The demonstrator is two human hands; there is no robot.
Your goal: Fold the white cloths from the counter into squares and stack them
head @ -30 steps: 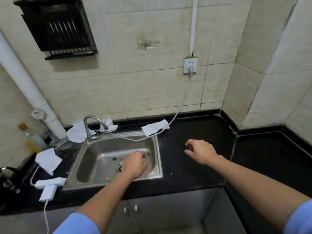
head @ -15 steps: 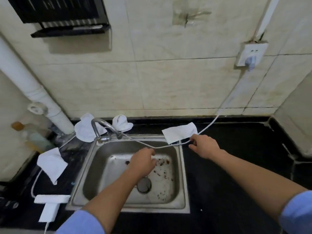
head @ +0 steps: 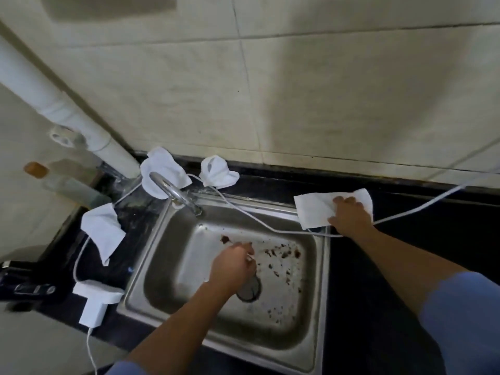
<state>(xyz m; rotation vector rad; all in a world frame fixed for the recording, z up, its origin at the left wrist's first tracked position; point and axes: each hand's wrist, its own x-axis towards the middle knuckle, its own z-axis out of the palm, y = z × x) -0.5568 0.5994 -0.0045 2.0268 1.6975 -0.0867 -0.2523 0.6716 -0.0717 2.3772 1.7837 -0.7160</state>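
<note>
A: Head view, then; where is the right hand?
B: The right hand (head: 350, 216) lies on a white cloth (head: 315, 209) by the far right corner of the sink (head: 322, 293); the fingers are straight and close together, flat on the fabric, with the thumb out to the left; the cloth lies spread on the black counter (head: 411, 247), its near edge reaching the sink rim.
A: And the left hand?
B: The left hand (head: 232, 266) hangs over the basin, just beside the drain (head: 250, 292); its fingers are curled inward; whether they pinch anything I cannot tell.
A: Other cloths?
B: Three; a second cloth (head: 165, 171) is crumpled behind the faucet (head: 173, 190), at the foot of the white pipe (head: 54, 98); a third cloth (head: 217, 175) is bunched just to its right, against the wall; a fourth cloth (head: 104, 231) lies on the counter left of the sink, over a white cable (head: 284, 231).
A: Where does the cable run?
B: From a white adapter (head: 94, 301) at the near left, past the faucet, across the far part of the sink, by the right wrist and off to the far right; brown specks (head: 281, 253) dot the basin floor; a clear bottle (head: 67, 182) with a brown cap stands at the far left; both forearms end in blue sleeves.
</note>
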